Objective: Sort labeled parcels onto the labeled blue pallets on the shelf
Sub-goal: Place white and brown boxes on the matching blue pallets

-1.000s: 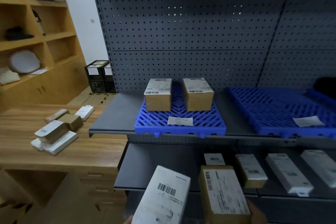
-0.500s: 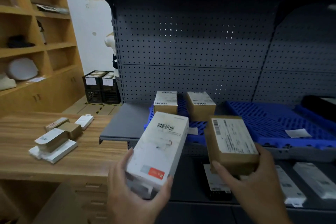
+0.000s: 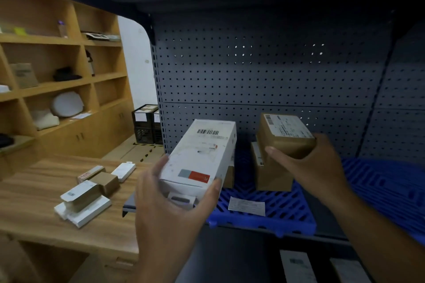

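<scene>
Small parcels [image 3: 85, 193] lie on the wooden table [image 3: 34, 190] at the left. The left hand [image 3: 170, 213] grips a white box [image 3: 202, 156] in front of the shelf. A brown box [image 3: 273, 177] sits on the labelled blue pallet [image 3: 287, 216]. The right hand [image 3: 315, 167], well apart from the left, clutches a brown parcel [image 3: 287, 131] above that pallet.

Stockroom: grey pegboard shelving [image 3: 264, 76], blue pallets [image 3: 271, 211], labelled parcels [image 3: 273, 174].
</scene>
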A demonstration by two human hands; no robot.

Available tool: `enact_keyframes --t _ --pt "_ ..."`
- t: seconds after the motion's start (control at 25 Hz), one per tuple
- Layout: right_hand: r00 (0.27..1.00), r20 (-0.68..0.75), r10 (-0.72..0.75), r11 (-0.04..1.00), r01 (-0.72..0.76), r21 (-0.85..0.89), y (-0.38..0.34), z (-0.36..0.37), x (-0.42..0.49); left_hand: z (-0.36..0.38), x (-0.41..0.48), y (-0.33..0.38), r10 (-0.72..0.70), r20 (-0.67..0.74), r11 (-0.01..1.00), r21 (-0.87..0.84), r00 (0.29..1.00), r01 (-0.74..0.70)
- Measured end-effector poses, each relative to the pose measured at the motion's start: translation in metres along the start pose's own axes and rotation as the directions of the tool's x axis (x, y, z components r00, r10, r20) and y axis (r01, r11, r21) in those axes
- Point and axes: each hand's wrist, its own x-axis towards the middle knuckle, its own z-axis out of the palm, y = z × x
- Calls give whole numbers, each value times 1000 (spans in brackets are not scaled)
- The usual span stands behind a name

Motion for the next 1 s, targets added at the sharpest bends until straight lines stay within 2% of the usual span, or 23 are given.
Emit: enact_keyframes --t 0.2,0.56,0.8,1.0 --pt "998 66 20 999 -18 -38 16 22 30 28 11 -2 24 -60 1000 20 998 -22" --pt "999 11 42 995 -40 -92 20 36 34 31 24 -13 3 -13 1000 -30 1000 -4" --pt "998 -3 70 990 -70 -126 11 38 23 27 20 -15 43 33 997 -65 999 -41" --pt "984 -168 59 998 -51 48 21 2 -9 35 12 -3 108 55 987 -124 993 -101"
